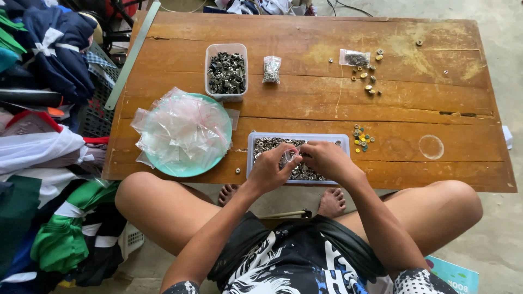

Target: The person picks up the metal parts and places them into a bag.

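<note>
A small clear bag [290,156] is pinched by the left hand [271,170] and right hand [326,159] over the tray [260,142] at 6 o'clock on the counter [305,109]; loosened pinches could spill its pieces

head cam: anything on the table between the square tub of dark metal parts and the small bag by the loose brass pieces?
Yes, in the head view: one small clear bag of silvery parts sits between the square tub and the other bag; otherwise bare wood.

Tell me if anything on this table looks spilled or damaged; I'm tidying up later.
Small metal fasteners lie loose beside their little bag at the far right, and a few coloured ones sit outside the long tray. The wooden table has a dark split near its right edge and pale worn patches.
</note>
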